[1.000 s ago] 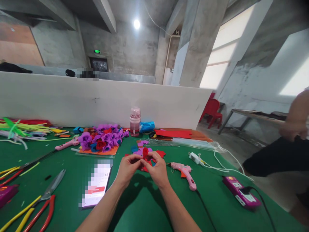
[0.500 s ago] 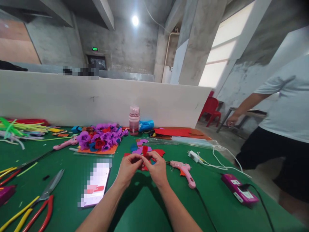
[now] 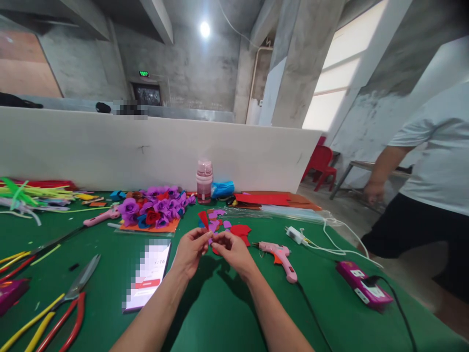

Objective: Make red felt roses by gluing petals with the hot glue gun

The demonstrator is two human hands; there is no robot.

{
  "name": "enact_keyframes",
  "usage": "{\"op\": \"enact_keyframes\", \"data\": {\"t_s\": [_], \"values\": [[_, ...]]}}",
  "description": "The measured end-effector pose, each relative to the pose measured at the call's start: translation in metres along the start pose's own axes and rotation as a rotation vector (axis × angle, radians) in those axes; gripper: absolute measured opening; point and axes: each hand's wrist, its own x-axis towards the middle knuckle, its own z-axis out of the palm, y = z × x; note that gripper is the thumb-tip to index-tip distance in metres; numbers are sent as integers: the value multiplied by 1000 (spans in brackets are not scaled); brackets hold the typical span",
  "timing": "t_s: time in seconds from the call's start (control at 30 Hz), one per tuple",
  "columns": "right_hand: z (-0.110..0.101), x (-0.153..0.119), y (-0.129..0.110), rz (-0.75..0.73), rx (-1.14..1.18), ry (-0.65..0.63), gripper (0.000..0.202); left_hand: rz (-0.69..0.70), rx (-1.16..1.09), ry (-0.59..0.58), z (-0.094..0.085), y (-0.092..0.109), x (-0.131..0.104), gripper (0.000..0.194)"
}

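Note:
Over the middle of the table, my left hand point(image 3: 193, 249) pinches a narrow red petal-shaped piece point(image 3: 204, 219), which sticks up and leans left above the fingertips. My right hand point(image 3: 231, 250) is close beside it, thumb and fingers pressed together near the piece's lower end; the exact contact is hidden by the fingers. Just behind the hands lie loose purple petal pieces point(image 3: 217, 213) and red petal pieces point(image 3: 241, 231). To the right of my right hand rests a pink glue gun point(image 3: 278, 254) with a black cord.
Purple, red and blue artificial roses point(image 3: 157, 205) are heaped at the back left. A phone point(image 3: 148, 276), large scissors point(image 3: 78, 286) and another pink glue gun point(image 3: 100, 216) lie left. A bottle point(image 3: 204, 183) stands behind. A purple box point(image 3: 362, 286) and white charger point(image 3: 296, 235) lie right. A person point(image 3: 436, 156) stands right.
The red piece has moved left and now leans left instead of standing upright. My hands have shifted slightly left with it. The person's arm at the right has swung rightward.

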Motion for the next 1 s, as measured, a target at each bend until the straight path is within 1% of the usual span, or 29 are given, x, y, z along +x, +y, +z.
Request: {"op": "enact_keyframes", "data": {"t_s": [0.07,0.17,0.4,0.53,0.63,0.7,0.77,0.8,0.87,0.93,0.97,1.0], "values": [[1,-1,1,34,-10,-29,16,14,-15,-2,-1,-1,1,28],[1,-2,-1,56,-15,-31,18,6,-24,-26,-2,0,1,28],[-2,-6,-8,157,154,-91,24,-37,-67,-101,-5,6,1,29],[-2,-6,-6,193,184,-123,25,-62,-75,-132,-7,5,2,27],[-1,-4,-4,175,92,-137,24,-40,-82,-113,-8,4,3,27],[-4,-5,-5,114,-65,-84,26,-10,-89,-71,-9,4,4,28],[-14,-11,-11,16,-255,35,28,5,-76,-22,-9,5,5,30],[-23,-17,-14,-27,-343,109,29,10,-68,0,-9,5,5,30],[-48,-32,-21,-53,-461,229,30,7,-56,32,-8,6,5,32],[-81,-52,-26,15,-594,347,30,1,-45,37,-6,5,4,33],[-98,-62,-26,78,-668,413,30,-4,-37,32,-5,5,4,33],[-115,-72,-25,157,-747,452,30,-9,-28,25,-4,5,3,33]]}}
